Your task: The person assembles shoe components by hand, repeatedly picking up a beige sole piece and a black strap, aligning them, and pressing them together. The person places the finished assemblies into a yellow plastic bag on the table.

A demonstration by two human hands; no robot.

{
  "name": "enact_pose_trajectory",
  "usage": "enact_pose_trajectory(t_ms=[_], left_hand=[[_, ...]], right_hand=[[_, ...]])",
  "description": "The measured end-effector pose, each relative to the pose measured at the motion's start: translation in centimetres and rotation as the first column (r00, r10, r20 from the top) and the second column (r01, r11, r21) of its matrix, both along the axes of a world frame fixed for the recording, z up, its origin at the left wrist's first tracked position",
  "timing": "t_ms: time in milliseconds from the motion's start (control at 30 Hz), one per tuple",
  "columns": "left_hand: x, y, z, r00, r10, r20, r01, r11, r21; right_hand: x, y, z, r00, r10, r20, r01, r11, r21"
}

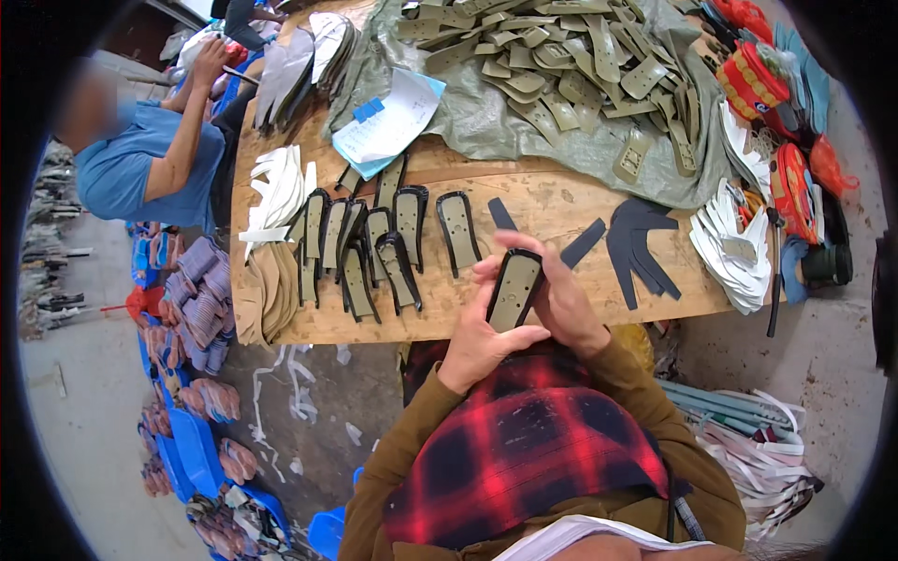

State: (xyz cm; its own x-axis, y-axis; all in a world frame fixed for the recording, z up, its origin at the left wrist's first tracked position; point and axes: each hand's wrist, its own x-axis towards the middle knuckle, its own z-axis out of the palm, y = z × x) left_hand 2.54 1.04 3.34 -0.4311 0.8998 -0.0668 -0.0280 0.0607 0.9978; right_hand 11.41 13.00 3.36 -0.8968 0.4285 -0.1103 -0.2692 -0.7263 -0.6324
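Note:
Above the table's near edge, both my hands are closed around a khaki insole board with a black wrapped rim and small holes. My left hand grips its lower left side, thumb across the near end. My right hand wraps its right side and far end; some fingertips are hidden behind it. To the left, one similar black-rimmed board lies by itself, and several more overlap in a group. Flat dark strips lie just beyond and beside my right hand, one of them a slanting dark strip.
The wooden table carries a heap of bare khaki boards on a grey-green sheet. Dark cut pieces and white cut pieces lie right; tan pieces and paper sheets lie left. A person in blue works at the left.

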Motion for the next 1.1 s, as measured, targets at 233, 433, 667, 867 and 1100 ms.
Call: enact_pose_trajectory(t_ms=[233, 433, 667, 867, 1100], left_hand=[[1.1, -0.4, -1.3, 0.983, 0.054, -0.177, -0.07, 0.994, -0.084], [-0.9, -0.5, -3.1, -0.004, -0.443, 0.897, 0.075, 0.894, 0.442], [-0.1, -0.3, 0.4, 0.613, -0.17, 0.771, 0.364, 0.927, -0.085], [0.0, -1.2, 0.7, 0.562, -0.042, 0.826, 0.282, 0.949, -0.144], [-0.2, -0.8, 1.1, 0.52, -0.032, 0.854, 0.313, 0.937, -0.155]], right_hand=[[0.0, 0.1, 0.5, 0.973, 0.072, 0.22, -0.114, 0.977, 0.183], [0.3, 0.5, 0.6, 0.998, 0.033, 0.06, -0.037, 0.998, 0.058], [1.1, 1.5, -0.3, 0.947, -0.124, 0.296, 0.022, 0.946, 0.325], [2.2, 0.4, 1.7, 0.908, 0.127, 0.4, -0.211, 0.962, 0.174], [2.3, 1.8, -1.1, 0.935, -0.047, 0.352, -0.096, 0.921, 0.378]])
